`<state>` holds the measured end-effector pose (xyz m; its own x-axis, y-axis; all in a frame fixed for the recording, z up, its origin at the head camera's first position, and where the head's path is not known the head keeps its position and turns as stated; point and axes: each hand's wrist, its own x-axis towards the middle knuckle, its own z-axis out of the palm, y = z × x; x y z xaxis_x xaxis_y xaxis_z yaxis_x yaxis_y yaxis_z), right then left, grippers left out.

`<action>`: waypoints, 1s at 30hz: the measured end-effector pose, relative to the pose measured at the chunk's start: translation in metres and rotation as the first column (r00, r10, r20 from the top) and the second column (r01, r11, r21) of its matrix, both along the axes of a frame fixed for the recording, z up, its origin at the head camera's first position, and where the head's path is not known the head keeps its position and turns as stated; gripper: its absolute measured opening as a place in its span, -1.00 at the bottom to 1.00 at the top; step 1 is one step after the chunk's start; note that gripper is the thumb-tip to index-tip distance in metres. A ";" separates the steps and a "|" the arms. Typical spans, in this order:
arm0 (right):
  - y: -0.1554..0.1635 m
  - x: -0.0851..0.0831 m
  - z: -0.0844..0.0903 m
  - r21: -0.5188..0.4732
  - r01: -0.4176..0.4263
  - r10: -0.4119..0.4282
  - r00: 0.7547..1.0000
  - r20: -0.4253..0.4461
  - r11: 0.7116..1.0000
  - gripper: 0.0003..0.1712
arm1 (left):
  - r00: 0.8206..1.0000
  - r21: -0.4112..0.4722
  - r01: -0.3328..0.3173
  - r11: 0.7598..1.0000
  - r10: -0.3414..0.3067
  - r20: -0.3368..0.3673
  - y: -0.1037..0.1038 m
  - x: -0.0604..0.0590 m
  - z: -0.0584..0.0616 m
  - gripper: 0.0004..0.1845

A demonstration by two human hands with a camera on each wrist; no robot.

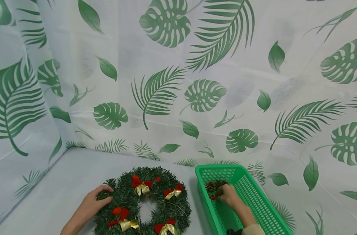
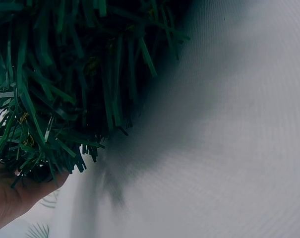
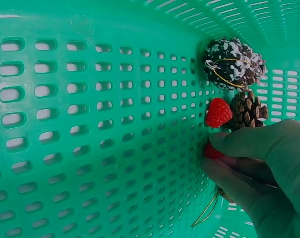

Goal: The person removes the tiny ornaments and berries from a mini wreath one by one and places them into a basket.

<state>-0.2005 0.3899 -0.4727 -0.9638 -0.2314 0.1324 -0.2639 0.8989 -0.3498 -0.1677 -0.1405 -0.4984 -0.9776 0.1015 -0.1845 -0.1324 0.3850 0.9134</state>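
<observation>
A green tinsel wreath with red-and-gold bows lies on the table. My left hand grips its left rim; the left wrist view shows the wreath's needles over my palm. My right hand reaches into the green plastic basket. There my right hand's fingertips pinch a small red ornament. Just above it lie a red berry, a brown pine cone and a frosted pine cone with a gold loop.
A white cloth printed with green leaves covers the table and rises as a backdrop behind and at both sides. The basket stands right of the wreath, with a narrow strip of table between them.
</observation>
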 end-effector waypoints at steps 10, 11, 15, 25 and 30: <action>0.003 0.000 0.001 0.013 0.043 -0.043 0.999 0.015 0.999 -0.87 | 1.000 -0.002 0.003 1.000 -0.003 -0.008 0.001 0.000 0.000 -0.61; 0.002 0.000 0.002 0.012 0.045 -0.045 0.999 0.018 0.999 -0.87 | 1.000 -0.001 0.003 1.000 -0.003 -0.006 0.001 0.000 0.000 -0.60; 0.001 0.000 0.006 0.001 0.055 -0.055 0.998 0.023 0.999 -0.86 | 1.000 0.000 -0.003 1.000 0.003 0.002 0.001 0.001 0.001 -0.60; -0.004 0.000 0.019 -0.056 0.051 -0.047 0.997 0.061 0.997 -0.81 | 1.000 0.006 -0.006 1.000 0.006 -0.006 0.001 0.002 0.001 -0.61; -0.007 0.001 0.027 -0.071 0.013 -0.008 0.997 0.074 0.997 -0.80 | 1.000 0.009 -0.002 1.000 0.002 -0.005 0.001 0.002 0.001 -0.62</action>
<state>-0.1999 0.3828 -0.4456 -0.9739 -0.2134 0.0772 -0.2256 0.8738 -0.4307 -0.1652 -0.1393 -0.4973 -0.9787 0.1013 -0.1785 -0.1284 0.3762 0.9176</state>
